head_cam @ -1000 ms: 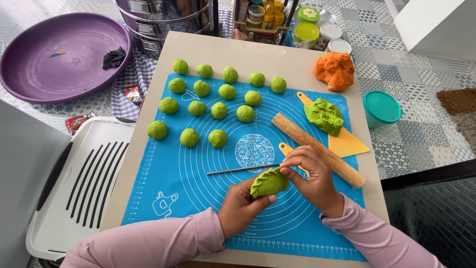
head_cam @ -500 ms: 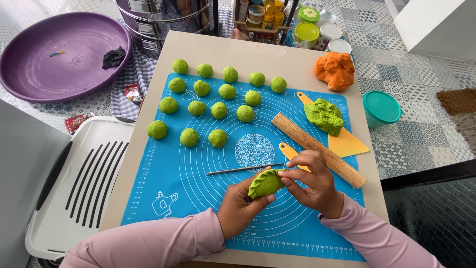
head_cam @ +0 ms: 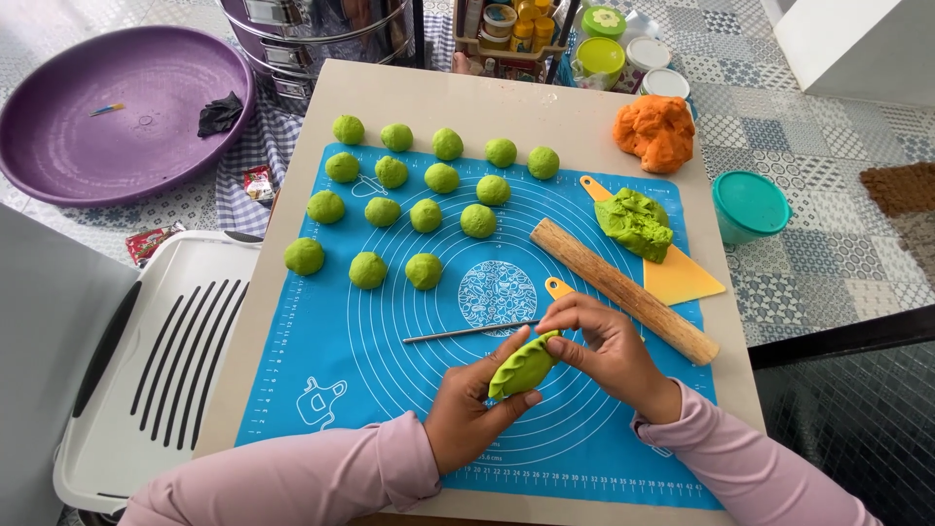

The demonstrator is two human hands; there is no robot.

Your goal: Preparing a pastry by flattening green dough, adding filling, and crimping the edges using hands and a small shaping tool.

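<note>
My left hand (head_cam: pixel 469 407) cups a folded green dough piece (head_cam: pixel 524 364) with a pleated edge, just above the blue silicone mat (head_cam: pixel 321 341). My right hand (head_cam: pixel 606 346) pinches the top edge of the same piece with its fingertips. A thin metal stick (head_cam: pixel 458 333) lies on the mat right behind the hands. Several round green dough balls (head_cam: pixel 425 214) sit in rows across the mat's far half.
A wooden rolling pin (head_cam: pixel 623 289) lies diagonally right of the hands, beside a green dough lump (head_cam: pixel 635 222) on a yellow scraper (head_cam: pixel 682 280). Orange dough (head_cam: pixel 656 131), a teal lidded tub (head_cam: pixel 749 206), a purple basin (head_cam: pixel 117 107) and a white tray (head_cam: pixel 156 370) surround the board.
The dough piece has turned from lying flat to a more upright tilt, and my right fingers have moved along its pleated edge. The rest has not moved.
</note>
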